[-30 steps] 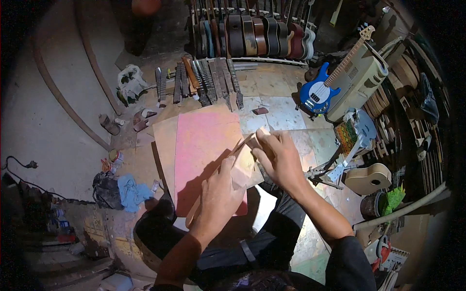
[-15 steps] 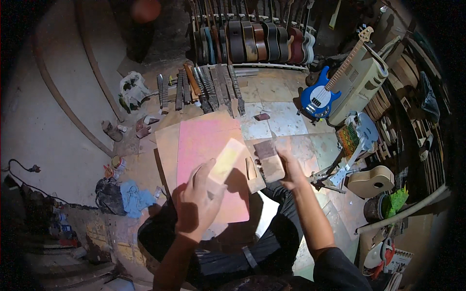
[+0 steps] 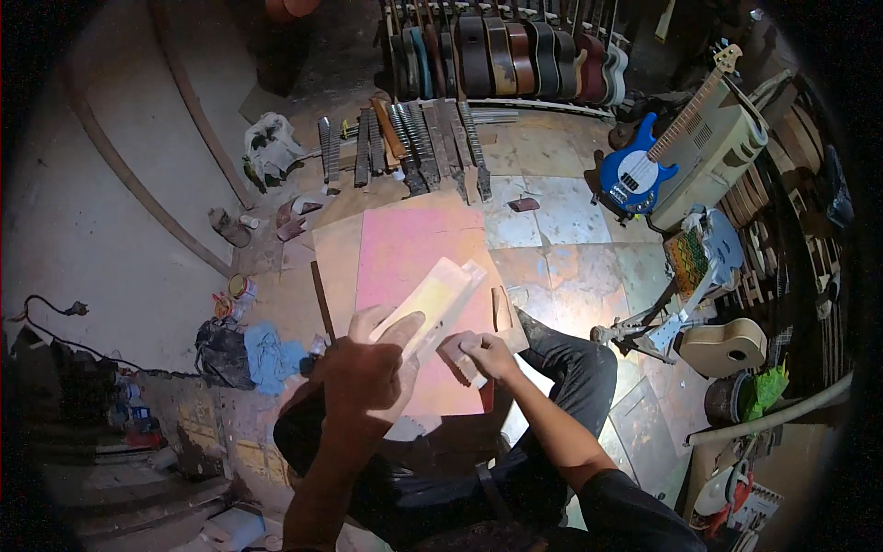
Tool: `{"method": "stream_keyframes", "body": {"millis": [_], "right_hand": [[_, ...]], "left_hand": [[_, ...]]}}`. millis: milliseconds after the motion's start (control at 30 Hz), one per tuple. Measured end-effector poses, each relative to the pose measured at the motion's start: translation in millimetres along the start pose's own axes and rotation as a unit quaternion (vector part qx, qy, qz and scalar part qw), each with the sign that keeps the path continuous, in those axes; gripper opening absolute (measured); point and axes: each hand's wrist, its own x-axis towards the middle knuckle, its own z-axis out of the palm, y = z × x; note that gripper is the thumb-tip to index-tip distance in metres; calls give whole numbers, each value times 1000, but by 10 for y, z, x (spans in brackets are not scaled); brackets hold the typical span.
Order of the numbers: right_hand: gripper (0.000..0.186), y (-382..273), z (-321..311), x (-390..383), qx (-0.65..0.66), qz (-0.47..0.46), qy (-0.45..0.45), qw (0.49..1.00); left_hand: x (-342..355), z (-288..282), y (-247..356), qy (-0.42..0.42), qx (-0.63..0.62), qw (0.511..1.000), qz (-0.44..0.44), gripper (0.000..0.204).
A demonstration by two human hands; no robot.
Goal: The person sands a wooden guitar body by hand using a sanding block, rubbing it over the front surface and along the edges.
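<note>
My left hand is closed around a long pale block, tilted up toward the far right, with the thumb along its top face. Just to its right, my right hand grips a small brownish block wrapped in what looks like sandpaper. That wrapped block is beside the lower edge of the pale one; whether they touch I cannot tell. Beneath both hands lies a pink board across my lap area, on top of a larger peach-coloured sheet. A thin wooden piece with a slot rests at the right.
Guitar necks lie in a row on the tiled floor ahead, before a rack of guitars. A blue bass stands at the right, above an acoustic guitar body. Blue cloth lies at the left.
My right hand has swung left and nearer, bringing the wrapped block beside the pale block. The left hand has turned so its thumb lies over the pale block. The whole view has shifted slightly.
</note>
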Motion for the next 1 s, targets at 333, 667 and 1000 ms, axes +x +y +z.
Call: {"method": "stream_keyframes", "body": {"millis": [333, 667, 1000], "right_hand": [[12, -317, 53, 62, -90, -278, 153, 944], [38, -2022, -506, -1104, 83, -179, -16, 980], [43, -2593, -479, -1364, -382, -527, 132, 748]], "left_hand": [[-207, 311, -173, 64, -104, 992, -33, 66], [-151, 160, 204, -5, -151, 976, -158, 68], [-213, 291, 445, -10, -153, 979, -137, 63]]}}
